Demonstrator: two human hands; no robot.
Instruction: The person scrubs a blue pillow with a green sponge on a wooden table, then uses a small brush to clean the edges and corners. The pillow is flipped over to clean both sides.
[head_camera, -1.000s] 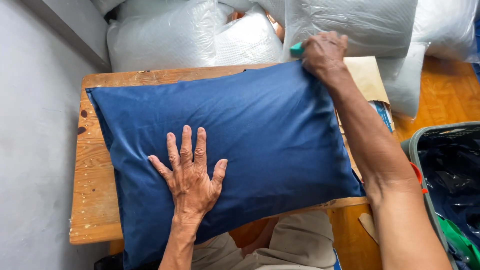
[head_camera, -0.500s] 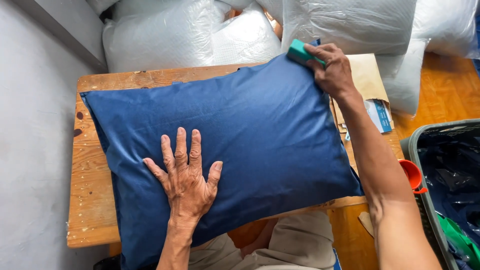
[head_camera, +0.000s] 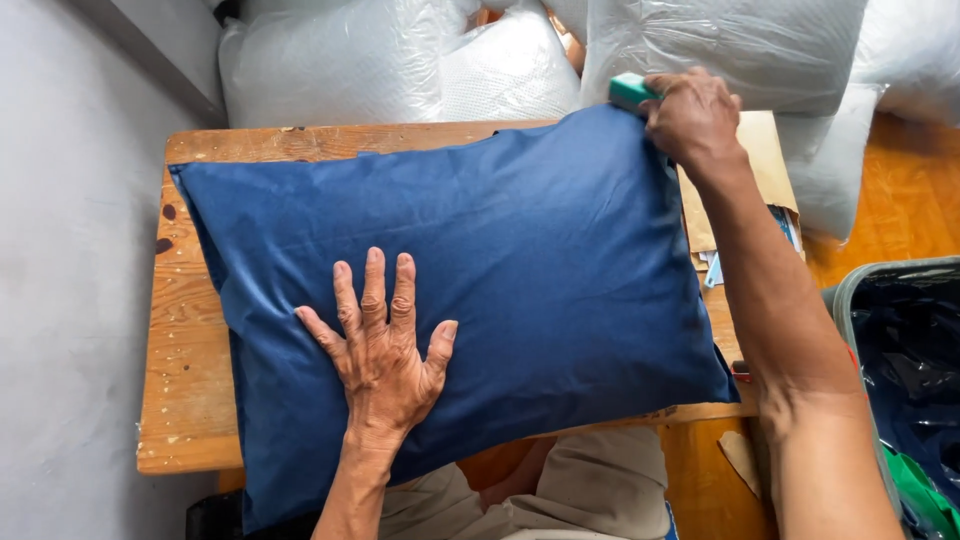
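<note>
Pillow (head_camera: 500, 260) in a dark blue cover, lying flat across a small wooden table (head_camera: 190, 330) and hanging a little over its near edge.

Left hand (head_camera: 380, 345): palm down on the near part of the pillow, fingers spread wide, holding nothing, pressing the cloth flat.

Right hand (head_camera: 695, 115): at the far corner of the pillow, fingers closed around a small teal block (head_camera: 630, 90) that touches the cover there. What kind of tool the block is cannot be told.

Handling, as a judgement: soft and light, well stuffed; it dents under the left palm. The cover looks smooth and may slide on the wood, so a flat palm pins it better than a pinch. For lifting, the corners or a side seam offer the best hold; the middle would only bunch up.

Beside the right forearm, partly under the pillow's edge: a brown paper envelope (head_camera: 765, 165) with some printed paper below it.

Beyond the right hand: a heap of white pillows in clear plastic bags (head_camera: 720, 45), filling the far side.

Near the right elbow: a grey bin (head_camera: 850, 290) lined with dark plastic, something green at its near corner.

Table: worn pale planks with paint specks and dark spots. Left of the left hand, a plain grey wall (head_camera: 70, 300). Orange wooden floor (head_camera: 900, 190) to the right.
</note>
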